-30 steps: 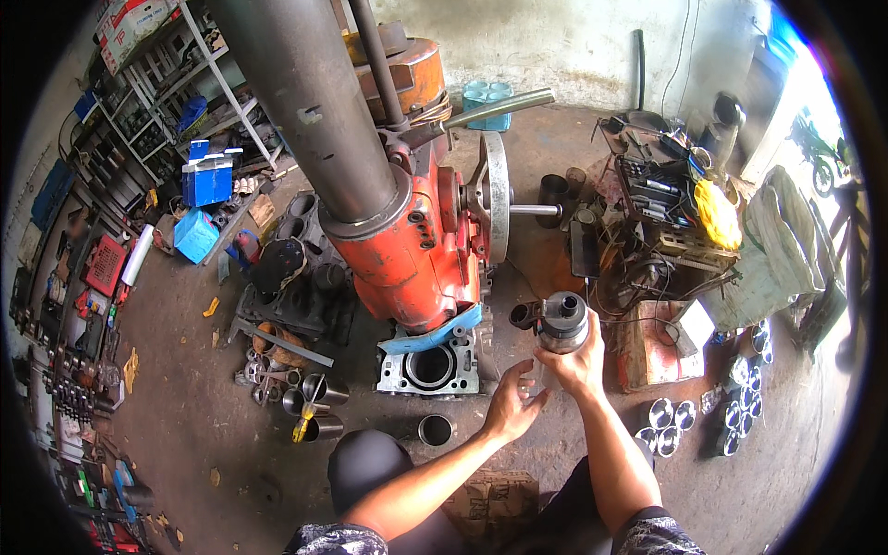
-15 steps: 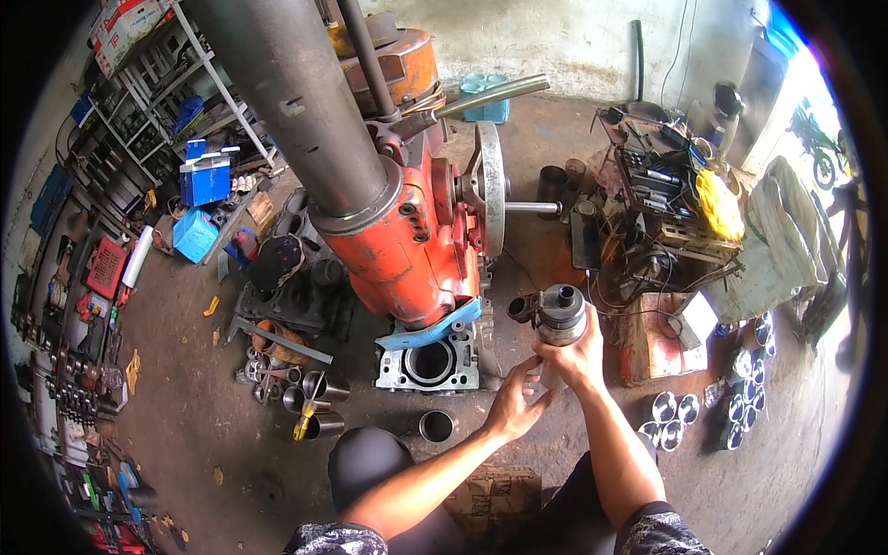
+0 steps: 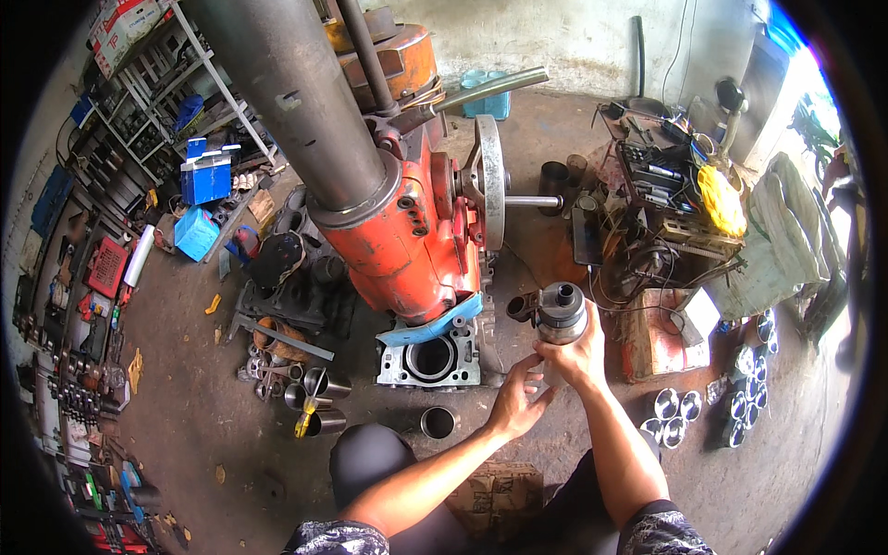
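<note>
My right hand is wrapped around a drinking bottle with a dark lid and a see-through body, holding it upright to the right of the red machine. A dark round piece, apparently the bottle's flip cap, sticks out on the left of its top. Just below and left of the bottle is my left hand, fingers apart and slightly curled, gripping nothing. Its fingertips are close to the bottle's lower part; whether they touch it I cannot tell.
A red boring machine stands on an engine block, with a blue cloth between. Metal cylinder sleeves stand on the floor. Shiny pistons lie at right, by a cardboard box. A tool-laden bench is behind.
Both hands and the bottle stay in nearly the same place. The view has shifted very slightly.
</note>
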A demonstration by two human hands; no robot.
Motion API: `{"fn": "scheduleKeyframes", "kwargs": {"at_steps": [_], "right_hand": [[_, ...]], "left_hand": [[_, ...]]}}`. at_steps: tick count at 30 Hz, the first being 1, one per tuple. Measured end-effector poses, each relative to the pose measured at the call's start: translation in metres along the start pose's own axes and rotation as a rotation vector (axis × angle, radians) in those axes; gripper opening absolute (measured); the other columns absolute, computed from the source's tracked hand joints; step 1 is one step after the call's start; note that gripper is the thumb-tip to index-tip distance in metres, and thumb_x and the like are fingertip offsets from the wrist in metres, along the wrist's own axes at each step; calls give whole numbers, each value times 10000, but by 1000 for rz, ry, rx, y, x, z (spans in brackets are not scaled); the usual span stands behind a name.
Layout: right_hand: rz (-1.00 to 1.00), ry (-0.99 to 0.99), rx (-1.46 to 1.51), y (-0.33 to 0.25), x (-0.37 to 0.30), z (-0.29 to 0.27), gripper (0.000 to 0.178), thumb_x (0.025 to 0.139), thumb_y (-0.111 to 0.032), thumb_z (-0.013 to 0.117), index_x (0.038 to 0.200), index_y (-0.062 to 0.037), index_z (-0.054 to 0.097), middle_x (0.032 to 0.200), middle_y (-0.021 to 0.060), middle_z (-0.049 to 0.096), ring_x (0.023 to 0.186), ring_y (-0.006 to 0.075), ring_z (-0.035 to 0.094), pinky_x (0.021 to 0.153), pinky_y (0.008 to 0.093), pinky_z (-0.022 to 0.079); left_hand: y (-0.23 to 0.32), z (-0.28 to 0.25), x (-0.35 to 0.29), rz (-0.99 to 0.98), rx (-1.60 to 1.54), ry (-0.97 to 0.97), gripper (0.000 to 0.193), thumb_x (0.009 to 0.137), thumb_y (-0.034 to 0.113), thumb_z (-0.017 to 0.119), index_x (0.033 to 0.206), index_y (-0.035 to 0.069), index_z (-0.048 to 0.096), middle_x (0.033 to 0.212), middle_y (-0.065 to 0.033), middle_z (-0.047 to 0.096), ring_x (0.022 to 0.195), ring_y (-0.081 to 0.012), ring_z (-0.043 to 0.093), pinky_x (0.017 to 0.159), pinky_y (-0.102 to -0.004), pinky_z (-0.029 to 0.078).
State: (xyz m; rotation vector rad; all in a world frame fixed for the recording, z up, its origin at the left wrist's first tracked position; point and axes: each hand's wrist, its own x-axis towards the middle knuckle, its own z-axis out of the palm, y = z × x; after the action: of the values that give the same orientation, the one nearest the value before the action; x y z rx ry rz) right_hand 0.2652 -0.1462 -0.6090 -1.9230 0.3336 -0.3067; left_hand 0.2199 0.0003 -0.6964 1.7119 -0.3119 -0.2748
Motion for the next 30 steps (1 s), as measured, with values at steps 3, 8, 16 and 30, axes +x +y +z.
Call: {"fn": "scheduleKeyframes", "kwargs": {"at_steps": [3,8,16,30], "right_hand": [[-8,4,-9,-2,-1,0,857,592,-153,956,1331,-37,537,1171,165,722,1081,292,716,996,419,564],[-16,-2,-4,-2,-2,1,868,592,-160,957,1338,-37,532,1172,166,722,1080,290,717,996,417,565],[77,-12,100,6,0,0,847,595,-107,959,1323,-44,531,1171,155,722,1084,272,713,979,414,578],[-14,46,41,-9,-9,-2,847,603,-113,947,1337,-53,528,1180,159,719,1109,298,713,1001,426,564]], "left_hand": [[0,1,-1,4,-4,5,729,912,75,830,1525,26,440,1498,-158,544,1192,-252,667,924,-388,601],[0,-1,-1,-10,-5,-5,726,930,136,825,1522,13,423,1493,-185,531,1128,-251,693,892,-375,599],[3,-3,-2,18,-10,6,673,931,66,813,1489,-18,446,1476,-189,539,1068,-208,695,861,-340,619],[6,-3,-2,73,246,68,786,917,212,832,1553,-12,430,1456,-245,560,1338,-372,580,1129,-459,479]]}}
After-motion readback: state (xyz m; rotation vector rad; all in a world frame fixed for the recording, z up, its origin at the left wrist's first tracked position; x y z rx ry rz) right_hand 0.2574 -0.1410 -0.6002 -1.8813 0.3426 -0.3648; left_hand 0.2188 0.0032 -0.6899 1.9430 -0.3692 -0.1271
